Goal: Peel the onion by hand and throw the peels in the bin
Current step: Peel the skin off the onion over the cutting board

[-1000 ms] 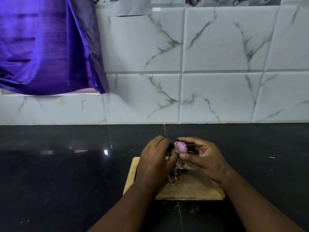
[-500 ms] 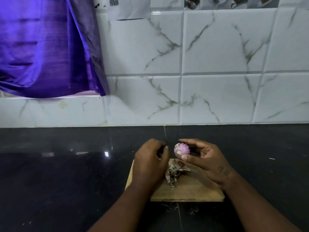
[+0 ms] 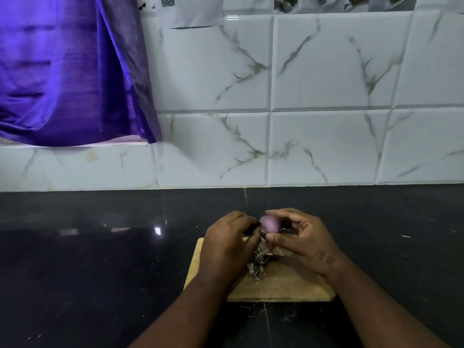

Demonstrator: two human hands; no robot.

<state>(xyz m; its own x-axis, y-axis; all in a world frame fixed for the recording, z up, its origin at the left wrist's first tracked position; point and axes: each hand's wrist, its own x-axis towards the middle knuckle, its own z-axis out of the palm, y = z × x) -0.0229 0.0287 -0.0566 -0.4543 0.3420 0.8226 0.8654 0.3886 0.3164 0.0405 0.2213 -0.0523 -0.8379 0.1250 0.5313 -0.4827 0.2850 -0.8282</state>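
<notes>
Right hand [image 3: 306,237] holds small purple onion [image 3: 270,224] between curled fingers above and thumb below, raised over far edge of wooden cutting board [image 3: 283,285]. Left hand [image 3: 228,244], fingers curled, sits tight against onion's left side; grip on skin unclear. Heap of dry peels [image 3: 258,262] lies on board between both hands. Board rests on glossy black countertop [image 3: 100,259]. Behind it, white marbled tile wall [image 3: 326,96]. Purple cloth [image 3: 62,71] hangs upper left, paper sheet [image 3: 190,11] beside it.

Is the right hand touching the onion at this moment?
Touching. The head view shows the right hand pinching the onion: its fingers curl over the top and its thumb presses on the near side.
</notes>
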